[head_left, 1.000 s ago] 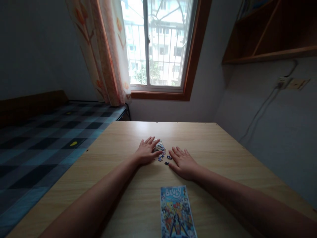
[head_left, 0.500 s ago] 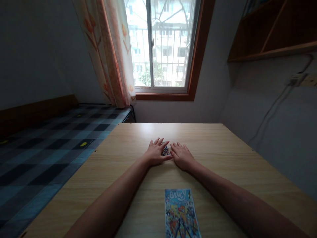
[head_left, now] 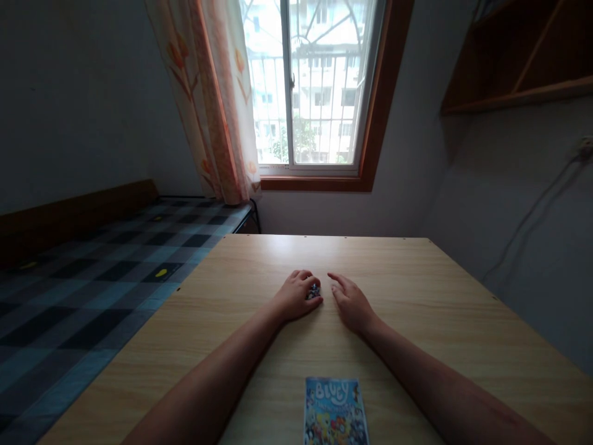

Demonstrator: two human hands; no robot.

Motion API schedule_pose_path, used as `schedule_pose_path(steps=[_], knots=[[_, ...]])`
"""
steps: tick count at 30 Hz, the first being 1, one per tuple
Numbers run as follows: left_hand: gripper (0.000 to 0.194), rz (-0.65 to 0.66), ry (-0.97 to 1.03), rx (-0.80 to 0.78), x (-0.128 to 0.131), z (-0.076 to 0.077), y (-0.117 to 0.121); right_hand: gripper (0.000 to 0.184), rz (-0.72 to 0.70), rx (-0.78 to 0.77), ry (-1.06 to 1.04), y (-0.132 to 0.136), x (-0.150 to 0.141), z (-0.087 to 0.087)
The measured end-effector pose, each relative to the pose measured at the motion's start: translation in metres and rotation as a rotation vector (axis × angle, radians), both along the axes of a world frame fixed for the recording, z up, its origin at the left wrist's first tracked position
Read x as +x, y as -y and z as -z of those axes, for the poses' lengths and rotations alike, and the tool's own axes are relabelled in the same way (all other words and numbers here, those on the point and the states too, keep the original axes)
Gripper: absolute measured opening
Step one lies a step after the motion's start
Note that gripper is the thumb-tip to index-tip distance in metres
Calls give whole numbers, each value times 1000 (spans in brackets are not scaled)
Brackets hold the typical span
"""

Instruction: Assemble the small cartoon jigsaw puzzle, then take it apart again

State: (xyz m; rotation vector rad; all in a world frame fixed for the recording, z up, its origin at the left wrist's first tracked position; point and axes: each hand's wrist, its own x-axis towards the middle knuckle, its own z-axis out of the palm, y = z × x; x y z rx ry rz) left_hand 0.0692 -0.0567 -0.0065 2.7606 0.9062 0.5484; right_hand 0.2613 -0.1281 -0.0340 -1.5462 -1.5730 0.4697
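Observation:
A small heap of jigsaw puzzle pieces [head_left: 314, 290] lies on the wooden table, partly hidden under my left hand. Curled fingers and thumb of my left hand [head_left: 297, 296] close round the heap from the left. A short gap to the right, my right hand [head_left: 353, 304] is turned onto its edge, palm toward the pieces, fingers stretched out and holding nothing. Closer to me lies a blue printed card [head_left: 336, 411] with "Bluey" lettering and many cartoon figures; the frame cuts off its lower part.
The pale wooden table [head_left: 259, 371] spreads under both arms. Left of it stands a bed with a checked cover [head_left: 115, 296]. Beyond the table are a window [head_left: 324, 93] and a flowered curtain [head_left: 210, 105]. A wall shelf [head_left: 523, 99] hangs at upper right.
Both hands pushed inward, gathering the loose pieces into a tighter heap. My left hand then curled round it, while my right hand turned on its edge and drew slightly away. The view shifted too.

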Motion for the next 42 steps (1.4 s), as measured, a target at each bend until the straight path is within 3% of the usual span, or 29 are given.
schedule_pose_path(steps=[11, 23, 35, 38, 42], knots=[[5, 38, 75, -31, 0, 6, -10, 37, -53, -53, 282, 10, -7, -9], [19, 37, 196, -85, 4, 1, -8, 33, -49, 12, 235, 9, -6, -8], [13, 59, 255, -95, -13, -21, 2, 32, -58, 31, 230, 5, 0, -6], [29, 55, 122, -77, -21, -31, 4, 33, -54, 37, 228, 3, 4, -5], [80, 16, -213, -92, -22, -31, 15, 35, -5, 14, 284, 1, 12, -6]])
